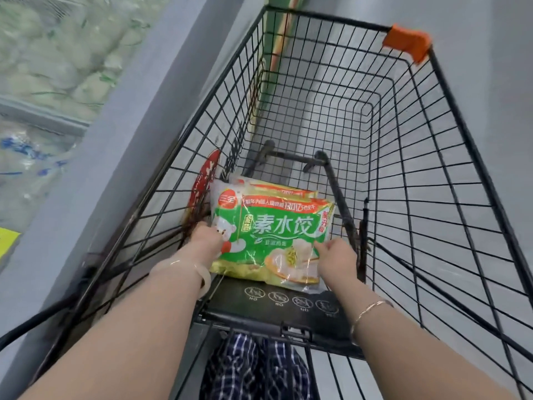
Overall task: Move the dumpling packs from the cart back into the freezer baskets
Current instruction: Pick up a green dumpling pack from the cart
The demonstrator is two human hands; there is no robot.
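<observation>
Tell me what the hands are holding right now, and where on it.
Both hands grip the top green dumpling pack in the cart: left hand at its left edge, right hand at its lower right corner.

Grey floor (331, 90); grey freezer wall (115, 145)

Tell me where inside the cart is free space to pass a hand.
The far cart floor beyond the green dumpling packs is bare, and so is the right side along the wire wall. It is crowded near the left wall, where the left hand, right hand and red pack sit.
</observation>
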